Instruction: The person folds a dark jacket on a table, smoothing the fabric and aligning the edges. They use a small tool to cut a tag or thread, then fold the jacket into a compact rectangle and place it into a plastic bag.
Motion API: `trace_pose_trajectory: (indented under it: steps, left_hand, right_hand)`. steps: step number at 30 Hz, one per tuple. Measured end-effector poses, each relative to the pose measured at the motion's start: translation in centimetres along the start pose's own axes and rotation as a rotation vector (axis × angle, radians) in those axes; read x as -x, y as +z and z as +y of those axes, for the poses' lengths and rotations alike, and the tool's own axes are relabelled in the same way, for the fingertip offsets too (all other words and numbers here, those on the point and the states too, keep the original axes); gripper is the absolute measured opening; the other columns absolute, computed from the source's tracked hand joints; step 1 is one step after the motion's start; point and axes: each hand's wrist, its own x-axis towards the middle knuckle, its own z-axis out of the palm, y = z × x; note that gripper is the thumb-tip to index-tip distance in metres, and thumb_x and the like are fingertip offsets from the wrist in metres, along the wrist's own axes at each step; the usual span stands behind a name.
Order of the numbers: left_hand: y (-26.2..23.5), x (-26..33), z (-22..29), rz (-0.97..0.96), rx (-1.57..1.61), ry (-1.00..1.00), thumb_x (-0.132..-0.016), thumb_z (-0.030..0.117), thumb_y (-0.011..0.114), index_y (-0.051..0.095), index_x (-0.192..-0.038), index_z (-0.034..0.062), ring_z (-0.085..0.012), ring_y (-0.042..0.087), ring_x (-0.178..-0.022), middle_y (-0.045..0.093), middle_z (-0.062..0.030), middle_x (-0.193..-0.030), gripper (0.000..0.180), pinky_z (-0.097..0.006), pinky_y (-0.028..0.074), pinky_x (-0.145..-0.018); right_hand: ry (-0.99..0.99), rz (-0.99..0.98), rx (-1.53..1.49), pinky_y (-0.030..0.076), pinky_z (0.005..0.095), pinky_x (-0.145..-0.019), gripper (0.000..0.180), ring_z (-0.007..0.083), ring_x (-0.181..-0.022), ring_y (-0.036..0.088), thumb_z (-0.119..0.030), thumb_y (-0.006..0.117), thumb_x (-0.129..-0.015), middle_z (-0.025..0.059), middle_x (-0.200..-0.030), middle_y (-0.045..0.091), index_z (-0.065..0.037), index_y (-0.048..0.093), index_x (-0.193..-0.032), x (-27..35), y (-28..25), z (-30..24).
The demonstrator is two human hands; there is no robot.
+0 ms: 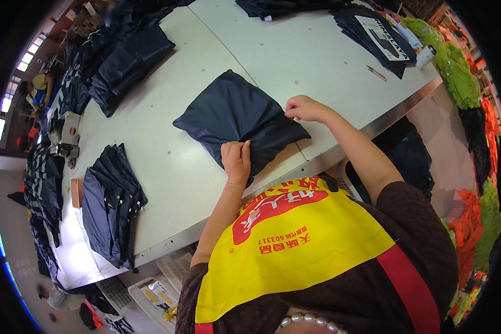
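Note:
A dark navy fabric piece, roughly square and puffed like a cushion cover, lies on the white table in front of me. Whether it is a bag or a cover I cannot tell. My left hand is closed on its near edge, with the fingertips pinching the cloth. At its right edge, near the right corner, my right hand pinches the fabric between thumb and fingers. Creases run across the cloth between the two hands.
A fanned stack of navy pieces lies at the left, with more dark cloth beyond. At the far right are dark pieces with a printed sheet, a pink pen and a white spool. Green cloth heaps beside the table.

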Motion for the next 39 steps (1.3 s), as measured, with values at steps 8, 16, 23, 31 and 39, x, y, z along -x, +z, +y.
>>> trace_pose_trajectory:
  steps: [8, 16, 23, 31, 39]
  left_hand:
    - [-0.6, 0.4, 0.2, 0.082, 0.068, -0.072, -0.084, 0.009, 0.062, 0.058, -0.091, 0.0025, -0.03, 0.052, -0.096, 0.057, -0.0154, -0.101, 0.01, -0.038, 0.041, -0.088]
    - [-6.4, -1.4, -1.3, 0.101, 0.986, -1.531, -0.088, 0.05, 0.055, 0.046, -0.129, 0.002, -0.0256, 0.049, -0.116, 0.052, -0.0164, -0.125, 0.064, -0.038, 0.041, -0.094]
    - [-6.3, -1.4, -2.8, -0.179, 0.549, -1.304, -0.078, 0.037, 0.069, 0.052, -0.12, -0.006, -0.0218, 0.061, -0.085, 0.063, -0.0122, -0.1, 0.062, -0.032, 0.049, -0.072]
    - [-8.0, -6.6, 6.0, 0.114, 0.792, -1.119, -0.086, 0.027, 0.06, 0.052, -0.115, -0.0002, -0.0121, 0.062, -0.071, 0.062, -0.0068, -0.092, 0.04, -0.023, 0.051, -0.056]
    - [-4.8, -7.9, 9.5, -0.383, -0.333, -0.069, -0.084, 0.048, 0.058, 0.051, -0.125, 0.0097, -0.0347, 0.043, -0.123, 0.051, -0.0182, -0.127, 0.056, -0.052, 0.029, -0.103]
  right_hand:
    - [-0.243, 0.004, 0.635, 0.053, 0.0409, -0.068, 0.018, 0.0335, -0.082, 0.066, -0.014, 0.057, -0.073, 0.0199, -0.083, 0.067, -0.003, 0.069, -0.08, 1.2, 8.8, -8.9]
    - [-0.535, -0.059, 0.644, 0.053, 0.0406, -0.066, 0.016, 0.0306, -0.076, 0.068, -0.016, 0.059, -0.076, 0.0152, -0.08, 0.068, -0.004, 0.066, -0.085, 3.6, 17.5, -11.1]
    - [-0.991, 0.146, 0.664, 0.038, 0.0498, -0.092, 0.065, 0.0325, -0.125, 0.038, -0.025, 0.076, -0.066, 0.0135, -0.133, 0.044, -0.012, 0.048, -0.124, 8.0, 11.3, -8.2]
    - [-0.858, 0.119, 0.227, 0.039, 0.0444, -0.1, 0.081, 0.0353, -0.122, 0.044, -0.007, 0.079, -0.063, 0.0161, -0.135, 0.042, -0.012, 0.039, -0.134, 4.7, 4.8, -0.1]
    - [0.126, -0.444, -0.684, 0.051, 0.03, -0.08, 0.061, 0.018, -0.095, 0.06, -0.025, 0.068, -0.079, 0.011, -0.114, 0.059, 0.001, 0.044, -0.129, 2.9, -1.1, 1.9]
